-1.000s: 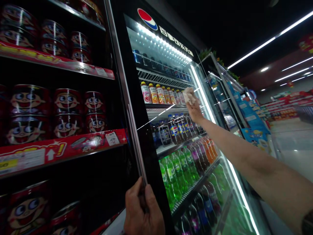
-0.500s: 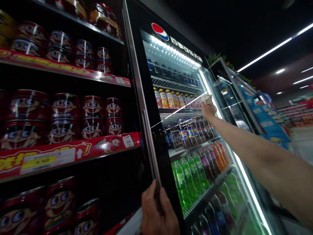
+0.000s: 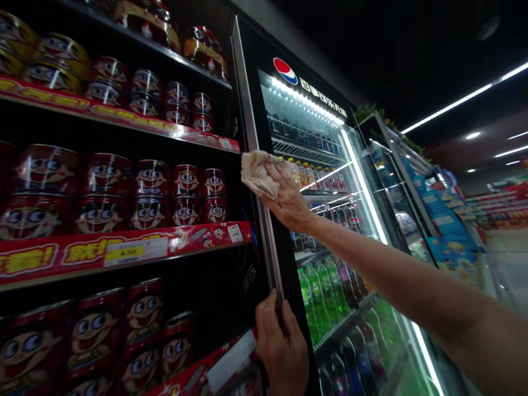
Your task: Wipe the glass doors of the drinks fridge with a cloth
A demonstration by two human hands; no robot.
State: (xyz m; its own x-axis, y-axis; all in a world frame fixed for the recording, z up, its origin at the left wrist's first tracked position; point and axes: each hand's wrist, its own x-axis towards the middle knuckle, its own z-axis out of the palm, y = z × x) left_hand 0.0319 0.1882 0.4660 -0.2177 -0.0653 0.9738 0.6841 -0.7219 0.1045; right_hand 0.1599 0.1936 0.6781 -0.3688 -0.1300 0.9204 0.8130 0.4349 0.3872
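Observation:
A pale, crumpled cloth (image 3: 258, 171) lies under the spread fingers of my right hand (image 3: 284, 192), pressed against the left side of the drinks fridge door (image 3: 284, 242), near the door's metal edge. Lower down, my left hand (image 3: 282, 344) grips that metal edge (image 3: 270, 258), its fingers wrapped round it. Through the glass, bottles of green drink (image 3: 325, 291) and several rows of other bottles show on lit shelves. My right forearm covers part of the middle shelves.
To the left stands a shelf unit with red cans (image 3: 150, 179) printed with cartoon faces, above red price strips (image 3: 198, 237). A white sheet (image 3: 233, 360) sits beside my left hand. Beyond the fridge are a blue display (image 3: 445, 212) and ceiling lights (image 3: 472, 136).
My right hand has moved left with the cloth, from the far side of the glass to the door's left edge. My left hand keeps its hold. The view has shifted slightly.

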